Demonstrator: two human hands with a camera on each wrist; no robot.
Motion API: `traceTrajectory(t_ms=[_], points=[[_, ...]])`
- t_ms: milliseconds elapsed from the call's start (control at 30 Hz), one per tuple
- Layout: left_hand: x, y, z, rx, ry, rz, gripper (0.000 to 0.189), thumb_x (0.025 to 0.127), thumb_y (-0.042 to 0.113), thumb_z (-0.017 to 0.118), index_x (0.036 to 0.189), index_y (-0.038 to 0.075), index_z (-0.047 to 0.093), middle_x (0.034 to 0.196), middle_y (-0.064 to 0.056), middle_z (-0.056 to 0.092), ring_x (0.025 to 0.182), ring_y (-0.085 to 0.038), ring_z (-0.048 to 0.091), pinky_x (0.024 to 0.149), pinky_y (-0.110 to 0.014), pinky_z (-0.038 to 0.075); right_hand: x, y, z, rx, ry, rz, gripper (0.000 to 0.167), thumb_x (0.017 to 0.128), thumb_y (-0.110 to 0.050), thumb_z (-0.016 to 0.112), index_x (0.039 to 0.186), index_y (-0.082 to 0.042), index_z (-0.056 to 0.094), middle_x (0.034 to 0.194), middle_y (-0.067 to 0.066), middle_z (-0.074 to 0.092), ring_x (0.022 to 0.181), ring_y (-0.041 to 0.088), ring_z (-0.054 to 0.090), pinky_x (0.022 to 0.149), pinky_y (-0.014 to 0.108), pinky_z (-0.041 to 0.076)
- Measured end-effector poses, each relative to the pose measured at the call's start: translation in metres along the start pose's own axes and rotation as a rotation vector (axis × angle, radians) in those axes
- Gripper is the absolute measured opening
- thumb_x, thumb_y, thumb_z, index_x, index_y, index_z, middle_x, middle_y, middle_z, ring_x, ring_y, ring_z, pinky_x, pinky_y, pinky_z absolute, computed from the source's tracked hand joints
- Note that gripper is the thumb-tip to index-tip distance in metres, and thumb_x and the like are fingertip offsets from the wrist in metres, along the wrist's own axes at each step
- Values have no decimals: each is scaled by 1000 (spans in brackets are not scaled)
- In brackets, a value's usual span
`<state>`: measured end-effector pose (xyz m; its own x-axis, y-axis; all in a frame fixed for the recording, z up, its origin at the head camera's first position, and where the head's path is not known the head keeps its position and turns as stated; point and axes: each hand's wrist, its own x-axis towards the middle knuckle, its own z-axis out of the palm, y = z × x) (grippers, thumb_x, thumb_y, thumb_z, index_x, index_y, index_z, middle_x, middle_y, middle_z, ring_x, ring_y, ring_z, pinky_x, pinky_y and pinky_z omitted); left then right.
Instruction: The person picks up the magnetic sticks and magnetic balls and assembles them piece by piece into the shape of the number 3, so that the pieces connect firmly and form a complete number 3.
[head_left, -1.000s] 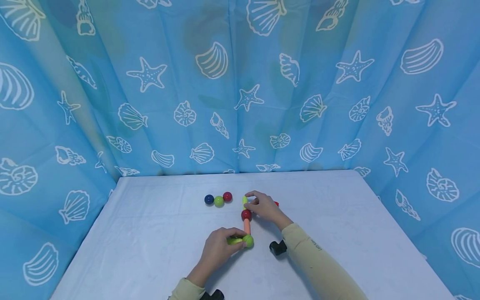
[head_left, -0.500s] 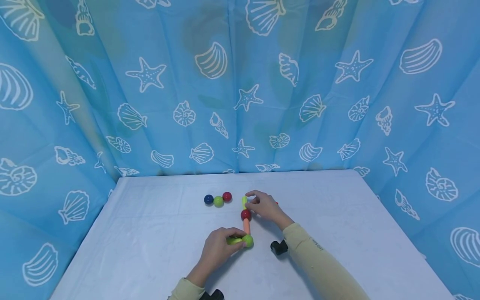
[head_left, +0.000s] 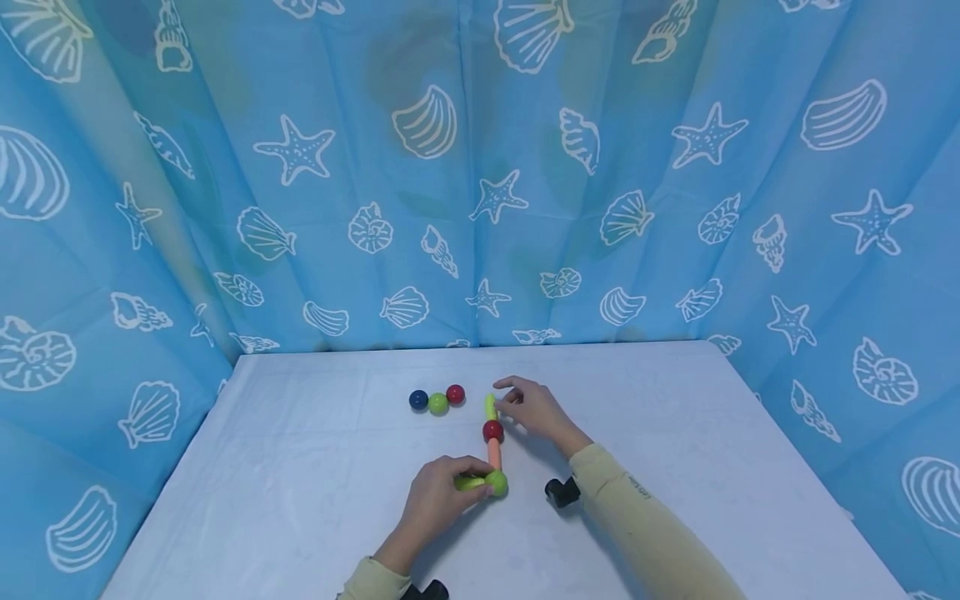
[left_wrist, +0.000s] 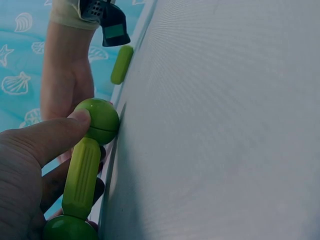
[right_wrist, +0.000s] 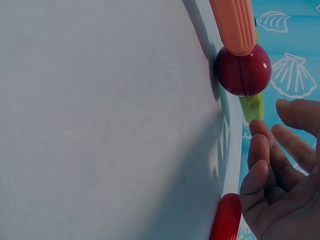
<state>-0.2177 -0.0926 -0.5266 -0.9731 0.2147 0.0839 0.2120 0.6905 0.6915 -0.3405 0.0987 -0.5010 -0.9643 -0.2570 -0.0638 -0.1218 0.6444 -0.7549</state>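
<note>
My left hand (head_left: 438, 493) grips a yellow-green rod (left_wrist: 81, 175), its thumb pressed to the green ball (left_wrist: 102, 120) at the rod's end. A second green ball (left_wrist: 70, 229) caps the rod's other end in the left wrist view. From the ball at my fingertips, an orange rod (head_left: 494, 455) runs away to a dark red ball (head_left: 492, 431). Beyond that ball sticks out another yellow-green rod (head_left: 491, 407). My right hand (head_left: 534, 410) hovers just right of this rod, fingers loosely bent and holding nothing.
A blue ball (head_left: 418, 400), a green ball (head_left: 438, 403) and a red ball (head_left: 455, 394) sit close together on the white tabletop (head_left: 315, 450). Near my right hand lies a red rod (right_wrist: 226, 220). A loose green rod (left_wrist: 122, 65) shows in the left wrist view.
My right fingers have come off the far yellow-green rod and drawn slightly to the right. The left hand keeps its hold and the joined pieces stay in place.
</note>
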Motion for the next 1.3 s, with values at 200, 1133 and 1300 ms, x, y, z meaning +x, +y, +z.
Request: traceTrajectory(t_ms=[200, 1133, 1300], points=[[-1, 1, -1, -5, 5, 1, 25, 84, 32, 84, 108, 30, 79, 99, 19, 73, 91, -7, 60, 84, -36, 49, 5, 1, 1, -13, 5, -30, 36, 97, -27, 69, 132, -20, 64, 96, -1, 66, 79, 15, 62, 70, 31, 54], [1, -3, 1, 7, 2, 2, 26, 84, 34, 84, 109, 30, 78, 98, 20, 72, 88, -6, 57, 83, -35, 48, 28, -4, 11, -94, 3, -78, 30, 96, -25, 72, 126, -25, 68, 109, 0, 64, 99, 17, 60, 77, 30, 55], [1, -3, 1, -6, 0, 12, 25, 85, 34, 83, 109, 31, 78, 98, 20, 72, 90, -6, 58, 85, -37, 49, 33, -5, 12, -80, -9, -92, 29, 96, -25, 72, 125, -26, 69, 113, -1, 66, 103, 18, 61, 80, 30, 56]])
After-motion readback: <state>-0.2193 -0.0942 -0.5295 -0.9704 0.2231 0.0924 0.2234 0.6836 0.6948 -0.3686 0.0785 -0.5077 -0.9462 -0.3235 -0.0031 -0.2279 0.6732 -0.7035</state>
